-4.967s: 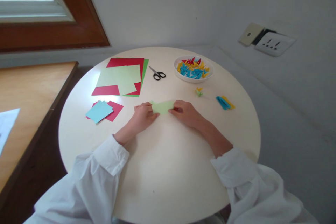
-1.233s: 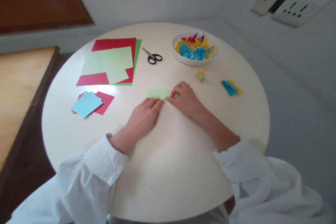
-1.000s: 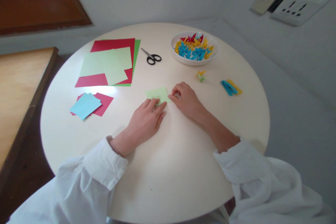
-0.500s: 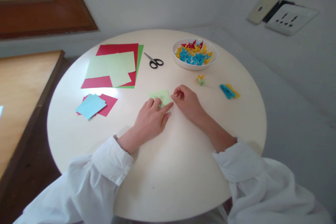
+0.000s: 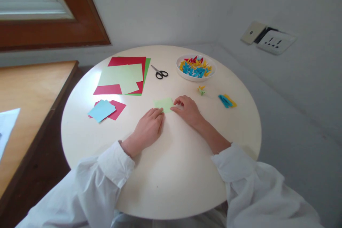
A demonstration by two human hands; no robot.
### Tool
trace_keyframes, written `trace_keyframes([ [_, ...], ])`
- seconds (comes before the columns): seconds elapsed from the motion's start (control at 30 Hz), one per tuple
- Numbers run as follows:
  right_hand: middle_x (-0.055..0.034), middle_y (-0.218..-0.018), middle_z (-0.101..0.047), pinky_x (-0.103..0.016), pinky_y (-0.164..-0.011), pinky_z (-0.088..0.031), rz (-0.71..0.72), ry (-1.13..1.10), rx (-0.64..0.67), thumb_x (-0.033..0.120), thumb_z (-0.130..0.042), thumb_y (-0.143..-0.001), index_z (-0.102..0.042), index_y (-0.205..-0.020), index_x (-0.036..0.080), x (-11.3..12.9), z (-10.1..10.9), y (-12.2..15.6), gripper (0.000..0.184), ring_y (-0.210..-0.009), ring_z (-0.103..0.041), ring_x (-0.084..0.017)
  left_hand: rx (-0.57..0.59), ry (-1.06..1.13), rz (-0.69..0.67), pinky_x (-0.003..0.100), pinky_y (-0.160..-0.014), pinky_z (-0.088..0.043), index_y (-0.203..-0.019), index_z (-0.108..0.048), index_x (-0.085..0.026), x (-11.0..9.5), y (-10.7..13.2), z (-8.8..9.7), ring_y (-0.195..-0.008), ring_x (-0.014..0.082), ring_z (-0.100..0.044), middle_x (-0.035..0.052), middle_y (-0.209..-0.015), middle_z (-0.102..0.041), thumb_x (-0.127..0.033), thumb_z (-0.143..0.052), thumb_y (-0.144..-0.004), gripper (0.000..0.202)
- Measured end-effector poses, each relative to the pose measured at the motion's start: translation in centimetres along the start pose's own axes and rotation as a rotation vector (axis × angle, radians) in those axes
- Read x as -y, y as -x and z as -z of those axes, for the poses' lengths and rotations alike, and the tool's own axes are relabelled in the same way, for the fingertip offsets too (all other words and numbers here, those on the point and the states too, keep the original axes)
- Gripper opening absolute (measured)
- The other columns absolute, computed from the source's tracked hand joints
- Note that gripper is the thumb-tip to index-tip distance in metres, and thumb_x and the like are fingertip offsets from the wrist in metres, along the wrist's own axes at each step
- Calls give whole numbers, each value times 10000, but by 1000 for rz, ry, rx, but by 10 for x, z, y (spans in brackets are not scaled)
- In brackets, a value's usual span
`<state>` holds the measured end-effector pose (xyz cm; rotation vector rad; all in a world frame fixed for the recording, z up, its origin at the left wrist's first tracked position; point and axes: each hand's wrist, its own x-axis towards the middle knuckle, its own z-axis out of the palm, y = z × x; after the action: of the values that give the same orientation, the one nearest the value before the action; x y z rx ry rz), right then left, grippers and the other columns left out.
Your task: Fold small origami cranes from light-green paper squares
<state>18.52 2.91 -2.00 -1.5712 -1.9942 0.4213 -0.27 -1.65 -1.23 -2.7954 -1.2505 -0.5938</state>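
Observation:
A small light green sheet of paper [image 5: 164, 103] lies flat on the white round table in front of me. My left hand [image 5: 148, 127] is closed, its fingertips together on the near edge of the sheet. At the right edge, my right hand [image 5: 188, 111] has curled fingers, with thumb and index finger at the paper. Beyond it stands a small yellow and green folded paper piece [image 5: 201, 90]. Blue and yellow folded paper strips [image 5: 226, 101] lie farther right.
A white bowl [image 5: 184, 76] at the back right holds many folded paper pieces. Black-handled scissors [image 5: 160, 74] lie left of it. Red and green sheets [image 5: 112, 89] are stacked at the back left, with small blue and red squares [image 5: 103, 109] nearer. A wooden desk [image 5: 40, 89] stands left.
My left hand has drawn back from across the sheet to its near edge, with the fingers now together. My right thumb has moved slightly down the right edge. The camera view has shifted.

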Motion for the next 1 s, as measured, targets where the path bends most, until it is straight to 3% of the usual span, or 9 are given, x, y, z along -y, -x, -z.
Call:
trace_keyframes([
  [0.23,-33,-805,-627,-330,-742,-432,11,17,-4,239,-656,-721,-584,-755,198,-1,-1,0,89,-775,-562,-190,-40,20,62,439,-910,-489,-883,-647,-100,4,12,8,-989,238,-602,166,-1056,-666,-179,-342,-926,318],
  [0.37,-22,-774,-622,-320,-709,-434,32,7,-30,228,-643,-724,-586,-755,200,-2,-2,0,70,-736,-562,-183,-68,12,72,440,-1002,-437,-948,-650,-86,3,13,6,-1097,246,-573,174,-1134,-644,-192,-353,-919,317],
  [0.5,-33,-764,-626,-330,-693,-445,43,11,-49,215,-641,-730,-589,-758,192,-3,-3,1,63,-717,-569,-193,51,13,63,480,-1073,-352,-1190,-552,-74,3,15,2,-1227,255,-498,181,-1270,-574,-240,-343,-927,374],
  [0.63,-80,-876,-666,-384,-787,-450,176,67,-116,188,-567,-803,-623,-814,186,3,-1,8,56,-866,-602,-229,97,14,77,480,-1089,-321,-1224,-535,-75,4,16,0,-1258,253,-474,185,-1298,-555,-255,-334,-932,397],
  [0.8,-107,-1093,-671,-389,-887,-429,533,168,87,190,-476,-890,-639,-1064,194,17,3,26,238,-1040,-597,-215,92,10,82,483,-1089,-322,-1230,-536,-74,3,15,-1,-1253,253,-481,186,-1295,-558,-252,-332,-931,403],
  [1.0,-143,-1155,-637,-406,-876,-424,568,322,176,214,-449,-917,-614,-1159,182,21,6,28,295,-1071,-583,-238,84,-11,81,477,-1083,-335,-1224,-546,-75,3,15,-2,-1236,254,-499,178,-1283,-570,-237,-336,-928,397],
])
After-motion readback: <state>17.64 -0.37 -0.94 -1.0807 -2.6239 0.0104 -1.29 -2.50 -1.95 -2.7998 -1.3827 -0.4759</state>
